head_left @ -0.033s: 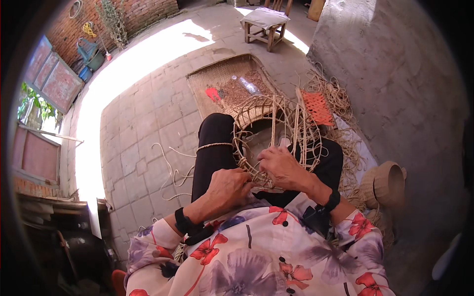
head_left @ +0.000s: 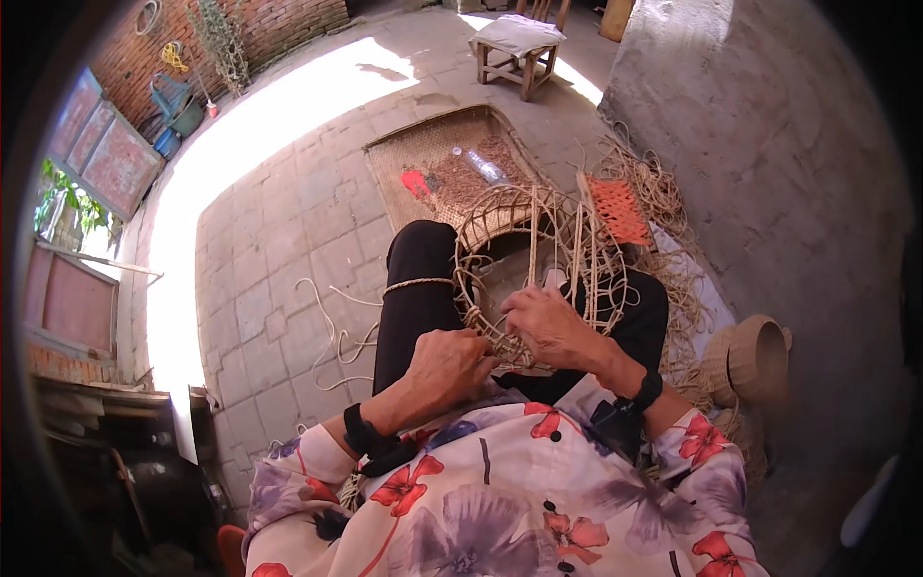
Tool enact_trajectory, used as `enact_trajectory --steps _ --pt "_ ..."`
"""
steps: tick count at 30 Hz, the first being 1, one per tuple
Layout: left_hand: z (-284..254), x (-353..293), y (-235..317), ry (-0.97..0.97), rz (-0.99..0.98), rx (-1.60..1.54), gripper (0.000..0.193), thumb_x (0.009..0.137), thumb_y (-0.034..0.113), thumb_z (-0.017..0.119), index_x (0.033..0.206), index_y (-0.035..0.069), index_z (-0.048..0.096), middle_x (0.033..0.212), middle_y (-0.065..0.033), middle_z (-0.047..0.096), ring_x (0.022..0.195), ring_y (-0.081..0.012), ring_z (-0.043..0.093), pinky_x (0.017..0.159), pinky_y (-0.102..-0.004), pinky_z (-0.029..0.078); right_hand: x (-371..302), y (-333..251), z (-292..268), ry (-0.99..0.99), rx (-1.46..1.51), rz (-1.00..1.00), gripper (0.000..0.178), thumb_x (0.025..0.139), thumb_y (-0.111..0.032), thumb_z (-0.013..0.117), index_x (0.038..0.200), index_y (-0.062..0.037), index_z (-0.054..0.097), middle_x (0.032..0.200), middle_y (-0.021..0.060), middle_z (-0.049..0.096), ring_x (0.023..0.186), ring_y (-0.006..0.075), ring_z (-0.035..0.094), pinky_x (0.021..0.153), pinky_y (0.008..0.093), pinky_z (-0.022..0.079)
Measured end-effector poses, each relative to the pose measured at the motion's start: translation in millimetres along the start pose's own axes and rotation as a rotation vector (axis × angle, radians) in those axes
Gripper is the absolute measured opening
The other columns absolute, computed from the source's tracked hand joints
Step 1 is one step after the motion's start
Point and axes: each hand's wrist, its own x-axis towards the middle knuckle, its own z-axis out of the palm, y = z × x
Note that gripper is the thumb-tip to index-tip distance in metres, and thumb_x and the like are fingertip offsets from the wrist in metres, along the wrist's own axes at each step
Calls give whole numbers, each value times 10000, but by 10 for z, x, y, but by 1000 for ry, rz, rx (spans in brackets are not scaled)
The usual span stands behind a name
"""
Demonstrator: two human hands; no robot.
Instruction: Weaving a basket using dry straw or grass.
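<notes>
An openwork basket (head_left: 468, 300) of pale twisted cord lies in my lap, between my knees in black trousers. Two long braided cords (head_left: 534, 226) run up across it like handles. At its near edge, my left hand (head_left: 444, 363) is closed, fingers curled and pressed together; what they pinch is hidden. My right hand (head_left: 550, 329), just right of it, has its fingers bent over the basket's near strands and grips them. A loose cord (head_left: 418, 282) crosses my left thigh and trails onto the paving.
Beyond my knees lies a flat woven tray (head_left: 399, 159) with brown bits, a clear bottle (head_left: 487, 168) and a red item (head_left: 415, 184). An orange woven piece (head_left: 618, 210) and heaped cord (head_left: 649, 173) lie by the wall. Right stands a round woven basket (head_left: 755, 356); a stool (head_left: 519, 43) is farther off.
</notes>
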Motion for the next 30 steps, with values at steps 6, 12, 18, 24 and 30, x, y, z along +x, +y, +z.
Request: enact_trajectory --steps 6,12,18,24,30 --pt "138 146 71 52 -33 8 188 806 237 649 752 57 665 757 -130 651 693 -345 650 596 -451 501 -43 60 60 -8 135 73 108 872 -165 587 920 -108 667 1127 55 620 1136 258 536 903 432 398" --pt "-216 -52 -247 480 -98 248 136 696 111 662 783 94 560 777 -84 545 723 -302 596 608 -440 468 -201 110 -252 445 100 314 184 829 -88 648 1012 -68 657 1080 102 610 1088 301 564 937 440 408" --pt "-185 -253 -507 648 -239 145 225 691 65 653 883 69 535 826 -102 552 712 -326 596 629 -445 454 -638 296 -568 573 80 517 182 841 -46 646 1022 -35 644 969 128 616 894 330 615 809 410 482" --pt "-141 -100 -233 679 -112 -811 273 806 -81 559 1040 59 558 954 -68 619 726 -164 614 679 -309 510 -687 98 -458 563 255 484 147 870 -10 608 1013 -13 642 894 147 640 786 324 657 705 377 519" --pt "-355 -185 -146 313 -181 -509 346 814 -57 532 1134 73 554 890 -40 625 758 -111 629 612 -278 498 -601 7 -355 502 402 430 129 864 3 605 984 -7 652 860 150 643 797 317 666 694 359 514"
